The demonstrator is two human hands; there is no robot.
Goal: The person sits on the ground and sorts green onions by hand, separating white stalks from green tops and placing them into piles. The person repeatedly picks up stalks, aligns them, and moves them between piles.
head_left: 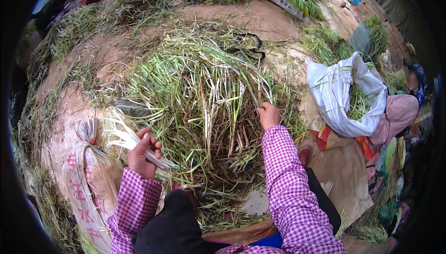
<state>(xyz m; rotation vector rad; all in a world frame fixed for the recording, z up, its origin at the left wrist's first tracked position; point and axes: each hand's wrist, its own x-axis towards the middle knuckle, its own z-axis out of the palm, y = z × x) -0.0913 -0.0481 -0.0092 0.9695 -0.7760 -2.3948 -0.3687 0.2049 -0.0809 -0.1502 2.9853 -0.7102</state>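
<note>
My left hand (pixel 143 154) is closed around a bundle of pale, stripped stalks (pixel 127 137), probably blanched chives. Their white ends stick out on both sides of the fist. In front of me spreads a large heap of long green-and-white leafy stalks (pixel 209 76), tangled with brown, dry roots and leaves. At the heap's right edge, my right hand (pixel 268 115) pinches thin stalks (pixel 257 99) between thumb and fingers; the fingertips are partly hidden.
A tied woven sack (pixel 94 184) with red writing lies at left. To the right stands an open white sack (pixel 327 90) holding greens, beside a person in a checked sleeve (pixel 397 114). A brown sheet (pixel 343 174) covers ground at right. Leaf waste (pixel 139 6) lies along the far side.
</note>
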